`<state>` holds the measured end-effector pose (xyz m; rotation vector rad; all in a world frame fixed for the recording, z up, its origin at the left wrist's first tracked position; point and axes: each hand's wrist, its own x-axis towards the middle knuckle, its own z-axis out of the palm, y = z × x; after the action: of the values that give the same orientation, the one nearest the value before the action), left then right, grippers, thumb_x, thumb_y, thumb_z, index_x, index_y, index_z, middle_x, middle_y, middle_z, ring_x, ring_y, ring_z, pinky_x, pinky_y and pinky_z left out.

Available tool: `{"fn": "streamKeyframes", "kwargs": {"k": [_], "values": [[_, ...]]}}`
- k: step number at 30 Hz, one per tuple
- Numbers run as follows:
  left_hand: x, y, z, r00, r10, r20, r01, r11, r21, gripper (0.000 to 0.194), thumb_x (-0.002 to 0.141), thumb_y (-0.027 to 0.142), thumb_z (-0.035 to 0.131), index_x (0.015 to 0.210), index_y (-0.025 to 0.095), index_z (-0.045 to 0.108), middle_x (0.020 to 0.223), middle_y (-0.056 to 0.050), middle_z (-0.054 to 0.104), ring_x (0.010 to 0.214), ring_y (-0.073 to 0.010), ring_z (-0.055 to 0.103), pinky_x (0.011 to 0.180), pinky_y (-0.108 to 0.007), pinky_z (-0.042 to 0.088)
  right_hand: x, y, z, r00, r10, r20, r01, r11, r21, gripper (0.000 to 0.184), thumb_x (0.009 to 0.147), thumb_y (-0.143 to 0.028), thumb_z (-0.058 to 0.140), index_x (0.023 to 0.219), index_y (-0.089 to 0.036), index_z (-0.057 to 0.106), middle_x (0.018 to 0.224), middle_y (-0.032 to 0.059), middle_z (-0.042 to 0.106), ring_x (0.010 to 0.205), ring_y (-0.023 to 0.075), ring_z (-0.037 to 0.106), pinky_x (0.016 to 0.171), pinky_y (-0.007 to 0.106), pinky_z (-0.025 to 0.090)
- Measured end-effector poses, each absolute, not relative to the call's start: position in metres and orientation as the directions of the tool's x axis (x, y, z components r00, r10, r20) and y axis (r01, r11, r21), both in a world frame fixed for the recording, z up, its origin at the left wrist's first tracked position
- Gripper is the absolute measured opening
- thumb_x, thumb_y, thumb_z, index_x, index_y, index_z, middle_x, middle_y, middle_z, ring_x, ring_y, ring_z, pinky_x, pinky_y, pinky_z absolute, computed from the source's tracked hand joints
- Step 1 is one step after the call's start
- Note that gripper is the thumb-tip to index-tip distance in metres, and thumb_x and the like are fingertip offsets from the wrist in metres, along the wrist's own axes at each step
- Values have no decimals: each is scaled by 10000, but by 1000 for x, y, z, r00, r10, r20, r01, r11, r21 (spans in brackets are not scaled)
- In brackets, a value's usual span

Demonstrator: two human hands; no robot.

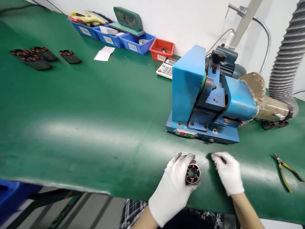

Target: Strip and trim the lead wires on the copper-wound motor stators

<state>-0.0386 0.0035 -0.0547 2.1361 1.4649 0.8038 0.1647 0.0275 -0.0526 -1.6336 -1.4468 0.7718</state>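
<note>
In my white-gloved left hand (175, 181) is a round motor stator (198, 178) with a pale metal rim and copper windings around its open centre. My fingers close around its side, just above the green table, and the open end faces up. To the right, my gloved right hand (227, 171) has its fingertips pinched together close to the table surface. Faint thin lines, like wires, stretch from the stator toward those fingertips. What the pinch holds is too small to make out.
A blue belt machine (188, 86) stands beyond my hands, with a grey duct (284, 54) behind it. Pliers (283, 171) lie at right. Several stators (39, 62) stand far left. Blue bins (139, 46), a red bin (162, 49) and a calculator (165, 70) line the back.
</note>
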Motion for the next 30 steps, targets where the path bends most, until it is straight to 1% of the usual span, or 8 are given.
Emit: {"fn": "streamKeyframes", "kwargs": {"k": [4,8,12,15,19,24,27,30], "values": [[-44,2,-41,330,931,158,690,-352,633,761,675,184,687,1320,197,285,1261,-146,543,1228,-337,460,1004,-519,394,179,18,-29,155,945,289,598,144,-789,108,775,-207,616,845,-206,697,842,62,702,751,204,654,662,314,538],[-35,-3,-11,382,885,266,666,-463,585,884,735,395,654,1395,148,120,1403,-208,367,1333,-355,289,1051,-534,315,158,-12,-25,-460,806,372,622,592,-512,489,785,-82,503,1237,-263,550,1049,69,687,777,217,667,661,337,542],[-22,2,-5,356,929,100,695,-335,636,928,707,575,619,1366,105,165,1264,-226,473,1174,-377,450,935,-536,403,140,-21,-51,-389,921,38,732,334,-594,571,775,-130,393,1344,-136,440,885,126,700,652,277,622,601,430,503],[-20,8,-17,396,918,3,703,-305,642,799,771,505,589,1354,126,195,1178,-185,523,1035,-326,532,847,-487,453,139,-15,-60,-322,945,-49,734,217,-643,574,737,-153,397,1302,-123,491,790,123,694,592,285,580,578,435,470],[-24,9,-27,441,897,34,722,-377,580,442,830,183,528,1241,185,365,1090,-104,556,926,-249,550,774,-407,468,140,-5,-47,-252,957,-141,675,69,-735,279,835,-261,412,899,-194,676,745,92,680,629,259,567,635,402,436],[-27,9,-29,503,854,130,700,-491,519,123,859,170,440,953,188,517,1112,-97,550,938,-249,508,781,-415,450,148,8,-38,-174,937,-303,479,-188,-858,258,863,-320,472,692,-167,588,511,-15,507,452,118,440,444,229,359],[-26,10,-32,516,846,132,702,-507,501,131,858,160,410,890,195,532,1070,-78,573,889,-240,492,764,-422,438,171,13,-37,-47,947,-317,375,-278,-885,300,888,-382,445,703,-163,534,423,-77,327,351,80,286,335,197,245],[-25,11,-35,516,847,126,699,-501,510,130,839,139,422,866,200,533,1042,-61,585,853,-229,477,747,-416,429,190,11,-30,175,967,-184,346,-236,-908,229,914,-363,427,821,-175,521,519,-54,429,426,92,404,401,198,358]]}}
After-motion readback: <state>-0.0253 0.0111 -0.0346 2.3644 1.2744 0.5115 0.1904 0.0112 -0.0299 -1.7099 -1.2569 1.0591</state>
